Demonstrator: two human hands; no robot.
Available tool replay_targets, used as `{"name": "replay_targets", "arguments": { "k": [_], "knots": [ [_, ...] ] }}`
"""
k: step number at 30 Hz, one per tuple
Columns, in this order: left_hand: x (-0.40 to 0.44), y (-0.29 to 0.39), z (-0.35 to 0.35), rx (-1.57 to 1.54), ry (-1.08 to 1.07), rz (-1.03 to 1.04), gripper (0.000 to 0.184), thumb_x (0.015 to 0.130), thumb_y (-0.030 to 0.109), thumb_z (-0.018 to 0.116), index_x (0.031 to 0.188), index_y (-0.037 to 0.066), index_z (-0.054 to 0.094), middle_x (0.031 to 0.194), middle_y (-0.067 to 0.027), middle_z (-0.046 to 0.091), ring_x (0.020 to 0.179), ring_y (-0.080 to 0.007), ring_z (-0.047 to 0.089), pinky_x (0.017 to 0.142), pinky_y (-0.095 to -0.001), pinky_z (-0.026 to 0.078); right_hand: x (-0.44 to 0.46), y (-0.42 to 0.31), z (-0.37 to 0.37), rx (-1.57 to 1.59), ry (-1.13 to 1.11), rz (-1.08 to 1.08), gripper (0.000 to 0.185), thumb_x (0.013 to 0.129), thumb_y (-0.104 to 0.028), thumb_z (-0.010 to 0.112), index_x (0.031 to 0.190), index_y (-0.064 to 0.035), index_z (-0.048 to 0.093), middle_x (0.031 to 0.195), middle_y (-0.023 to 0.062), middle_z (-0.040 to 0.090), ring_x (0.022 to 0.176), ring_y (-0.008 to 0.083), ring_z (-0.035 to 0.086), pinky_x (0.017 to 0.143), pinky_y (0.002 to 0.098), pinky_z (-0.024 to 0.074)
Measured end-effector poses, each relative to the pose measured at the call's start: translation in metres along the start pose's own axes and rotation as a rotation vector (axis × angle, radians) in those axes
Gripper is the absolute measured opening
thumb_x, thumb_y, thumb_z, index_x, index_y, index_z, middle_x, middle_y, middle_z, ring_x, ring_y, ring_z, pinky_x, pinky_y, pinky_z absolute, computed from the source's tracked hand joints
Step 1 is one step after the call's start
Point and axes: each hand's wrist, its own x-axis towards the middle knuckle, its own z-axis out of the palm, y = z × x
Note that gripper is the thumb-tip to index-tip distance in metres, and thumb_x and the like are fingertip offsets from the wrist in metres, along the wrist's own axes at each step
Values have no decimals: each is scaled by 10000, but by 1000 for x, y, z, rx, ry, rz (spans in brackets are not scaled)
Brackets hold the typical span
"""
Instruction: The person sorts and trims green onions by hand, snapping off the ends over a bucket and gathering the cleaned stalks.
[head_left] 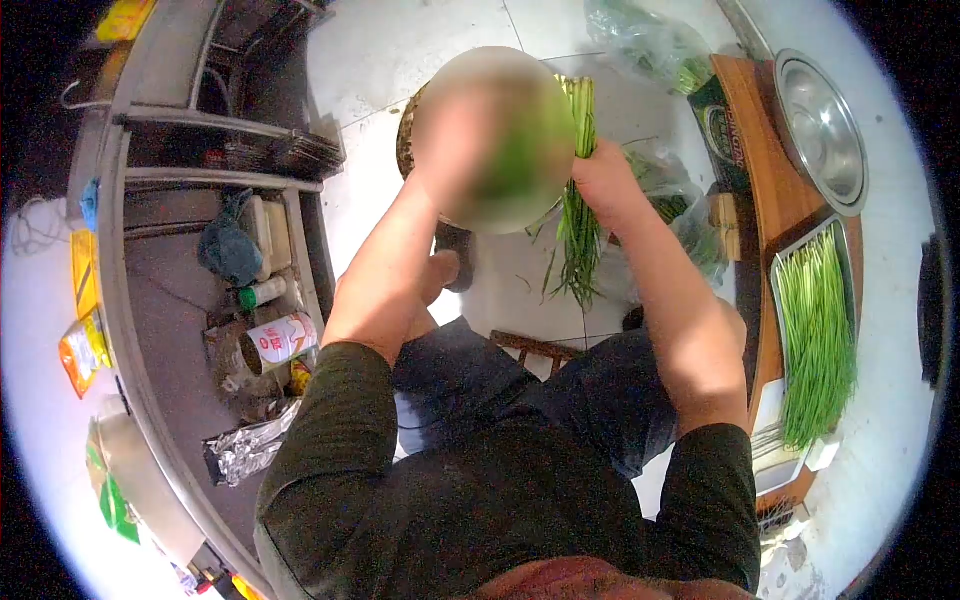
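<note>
My right hand [603, 180] is wrapped around a bunch of green chives [577, 250]. Their pale, evenly lined-up stalk ends point up above my fist, and the thin leaves hang down below it. My left hand [455, 145] reaches over a round container with a brownish rim [404, 135]. A round blur covers that hand, so its fingers and anything in them cannot be made out. Green shows through the blur to the right of the left hand, between my two hands.
On the wooden surface [762, 150] at right are a steel bowl [822, 130] and a tray of chives [815, 335]. Plastic bags with greens [645, 40] lie on the tiled floor. A metal shelf [220, 180] at left holds a can [283, 342] and foil [255, 442].
</note>
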Motion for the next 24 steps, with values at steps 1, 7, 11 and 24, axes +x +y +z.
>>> {"name": "replay_targets", "arguments": {
  "k": [1, 7, 11, 24],
  "knots": [
    [0, 0, 0, 3, -3, -16, 346, 935, 195, 543, 1269, 106, 564, 1316, -103, 542, 1190, -263, 525, 1018, -399, 416, -3, -3, 1, 19, -5, -6, 332, 803, -214, 720, 1004, 43, 660, 866, 50, 666, 757, 120, 579, 687, 292, 474],
    [8, 28, -6, -218, -38, -283, 343, 927, 253, 574, 1222, 79, 589, 1236, -147, 588, 1107, -282, 580, 946, -370, 464, 4, 6, -1, 17, 8, 51, 280, 809, -216, 716, 954, 20, 676, 833, 36, 664, 754, 114, 572, 682, 289, 458],
    [23, 91, -25, 305, -91, -570, 310, 896, 311, 617, 1061, 52, 665, 955, -207, 657, 906, -325, 650, 835, -391, 508, 1, 3, 1, 138, -26, 19, 204, 802, -214, 722, 861, -22, 685, 773, 21, 658, 700, 117, 561, 644, 287, 434],
    [21, 69, 6, 3, 284, -335, 355, 916, 349, 596, 842, 18, 703, 626, -112, 620, 668, -238, 639, 657, -348, 505, 5, 5, 3, 142, -45, -5, 179, 821, -196, 725, 893, -39, 679, 768, 10, 659, 691, 101, 545, 646, 265, 412]
  ]
}}
